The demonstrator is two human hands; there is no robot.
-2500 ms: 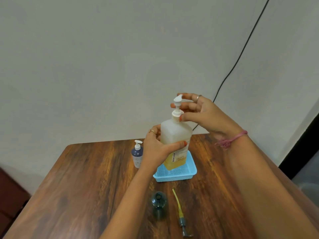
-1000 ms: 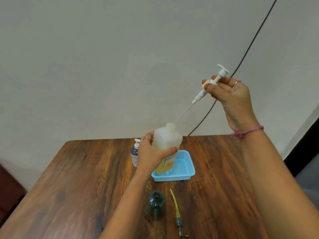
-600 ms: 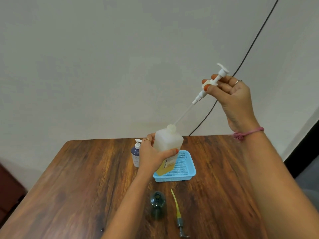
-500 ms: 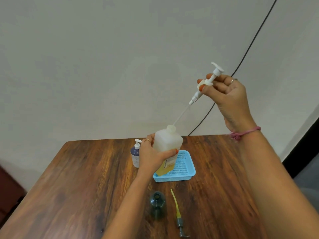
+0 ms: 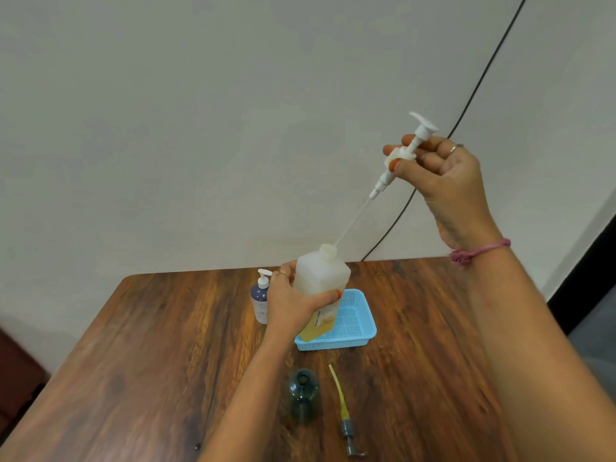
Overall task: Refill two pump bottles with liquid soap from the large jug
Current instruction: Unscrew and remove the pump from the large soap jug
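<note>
Head view: left hand (image 5: 293, 303) wrapped around big heavy, slippery white plastic jug (image 5: 321, 285); right hand (image 5: 443, 175) pinching light white pump (image 5: 405, 155).

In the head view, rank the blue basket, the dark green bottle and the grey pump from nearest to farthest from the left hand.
From the left hand:
1. Blue basket, just right of it.
2. Dark green bottle, toward the camera, uncapped.
3. Grey pump, lying right of that bottle.
</note>
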